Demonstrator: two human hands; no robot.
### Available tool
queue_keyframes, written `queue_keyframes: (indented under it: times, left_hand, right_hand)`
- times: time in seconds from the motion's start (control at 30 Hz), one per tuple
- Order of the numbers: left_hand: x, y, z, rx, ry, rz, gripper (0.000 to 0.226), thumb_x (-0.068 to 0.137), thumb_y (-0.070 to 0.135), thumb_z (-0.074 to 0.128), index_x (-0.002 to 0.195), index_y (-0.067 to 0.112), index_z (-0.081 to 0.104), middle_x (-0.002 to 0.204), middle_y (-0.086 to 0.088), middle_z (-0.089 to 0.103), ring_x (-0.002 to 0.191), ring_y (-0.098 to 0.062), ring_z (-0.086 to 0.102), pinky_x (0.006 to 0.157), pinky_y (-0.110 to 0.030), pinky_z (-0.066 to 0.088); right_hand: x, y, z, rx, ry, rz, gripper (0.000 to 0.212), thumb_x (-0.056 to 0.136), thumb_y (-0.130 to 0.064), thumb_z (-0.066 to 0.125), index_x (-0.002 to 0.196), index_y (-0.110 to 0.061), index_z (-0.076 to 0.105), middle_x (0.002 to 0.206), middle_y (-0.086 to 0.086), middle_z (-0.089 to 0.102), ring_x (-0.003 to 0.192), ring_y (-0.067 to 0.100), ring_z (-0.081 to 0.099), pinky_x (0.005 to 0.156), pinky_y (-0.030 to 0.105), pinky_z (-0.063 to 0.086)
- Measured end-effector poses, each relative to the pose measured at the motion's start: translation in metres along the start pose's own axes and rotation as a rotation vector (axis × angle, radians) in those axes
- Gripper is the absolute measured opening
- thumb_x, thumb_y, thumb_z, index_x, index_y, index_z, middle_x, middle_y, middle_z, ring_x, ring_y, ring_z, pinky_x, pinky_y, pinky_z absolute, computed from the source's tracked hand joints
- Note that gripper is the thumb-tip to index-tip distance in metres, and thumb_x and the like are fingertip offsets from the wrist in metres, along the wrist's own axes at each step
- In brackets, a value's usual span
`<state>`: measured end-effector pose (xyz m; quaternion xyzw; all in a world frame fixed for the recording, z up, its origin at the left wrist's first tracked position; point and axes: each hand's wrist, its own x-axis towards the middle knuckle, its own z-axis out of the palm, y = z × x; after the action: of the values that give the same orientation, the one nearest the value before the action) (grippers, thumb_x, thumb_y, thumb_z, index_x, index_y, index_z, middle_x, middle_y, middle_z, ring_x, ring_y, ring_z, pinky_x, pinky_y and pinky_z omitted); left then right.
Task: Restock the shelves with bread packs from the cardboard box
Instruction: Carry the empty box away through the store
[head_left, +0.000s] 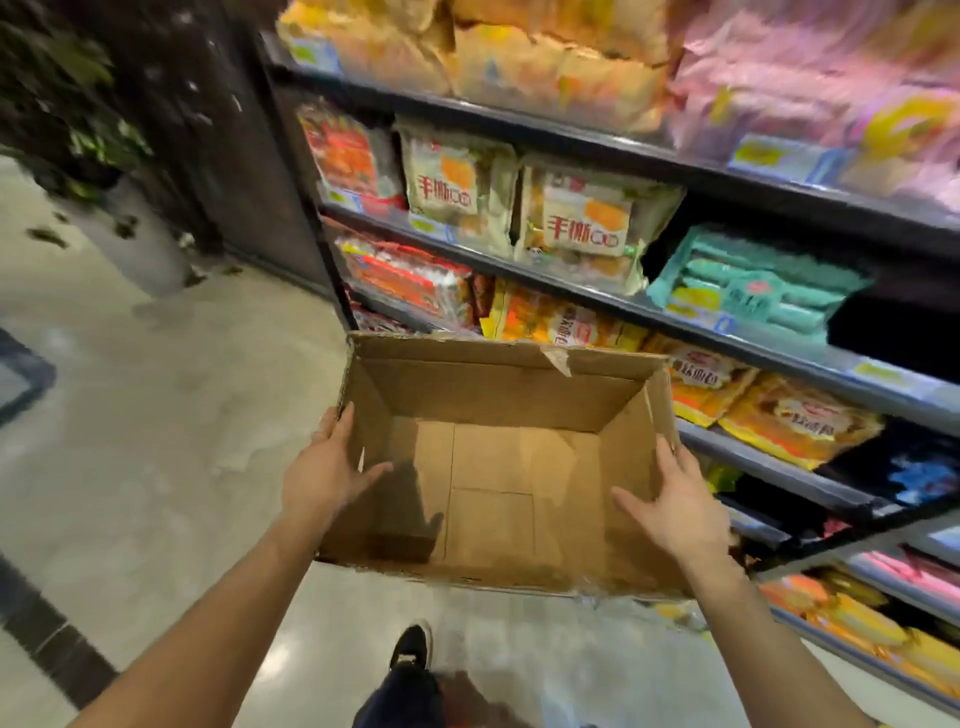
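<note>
1. Cardboard box (493, 384): open-topped, carried between your two hands, just in front of the shelves (571, 301). Only its bare bottom shows, with no packs inside.
2. Left hand (324, 470): clamped on the box's left wall, thumb inside and fingers outside.
3. Right hand (680, 509): clamped the same way on the right wall, thumb inside.
4. Bread packs (587, 223): cream ones with red print stand upright on an upper shelf. Orange packs (795, 415) lie on a lower shelf, just beyond the box's far right corner.
5. Green pack (753, 286): lies flat, right of the cream packs. A dark gap sits to its right.
6. Floor (156, 415): pale and glossy. Your shoe (413, 647) shows below the box.
7. Step in hand, as a judgement: the stocking looks finished, so you are handling an empty box.
   - Keep both grips level so the thin walls do not buckle.
   - Hold the far rim off the orange packs.
   - Glance into the corners for leftovers.
   - Set the box down away from your feet.
</note>
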<state>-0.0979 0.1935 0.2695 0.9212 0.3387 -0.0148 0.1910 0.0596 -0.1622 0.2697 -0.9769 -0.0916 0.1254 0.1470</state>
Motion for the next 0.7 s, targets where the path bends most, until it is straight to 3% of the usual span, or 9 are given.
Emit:
queue_keyframes:
  times: [0.33,0.5,0.7]
  left_hand:
    - [-0.046,-0.050,-0.107,-0.101,0.235,-0.285,0.099,0.078,0.056,0.069,0.155,0.027,0.013,0.160,-0.006,0.020,0.136,-0.031,0.041,0.107,-0.043,0.040]
    - [-0.077,-0.099,-0.135,-0.136,0.379,-0.431,0.094,0.080,0.055,0.068,0.154,0.030,0.014,0.158,-0.005,0.025,0.138,-0.029,0.038,0.107,-0.045,0.040]
    - [-0.104,-0.183,-0.162,-0.104,0.498,-0.598,0.093,0.080,0.060,0.065,0.153,0.035,0.014,0.157,-0.003,0.029,0.134,-0.026,0.044,0.097,-0.045,0.047]
  right_hand:
    - [0.017,-0.128,-0.077,-0.082,0.065,-0.335,0.095,0.081,-0.067,0.057,0.155,-0.030,0.010,0.162,-0.001,0.015,0.139,0.026,0.038,0.097,0.039,0.045]
    - [0.020,-0.201,-0.073,-0.076,0.044,-0.498,0.095,0.080,-0.068,0.057,0.155,-0.030,0.011,0.161,0.000,0.018,0.138,0.027,0.038,0.099,0.041,0.044]
    - [0.010,-0.316,-0.034,-0.129,0.000,-0.694,0.096,0.082,-0.062,0.060,0.155,-0.029,0.008,0.161,0.002,0.016,0.138,0.027,0.038,0.096,0.042,0.046]
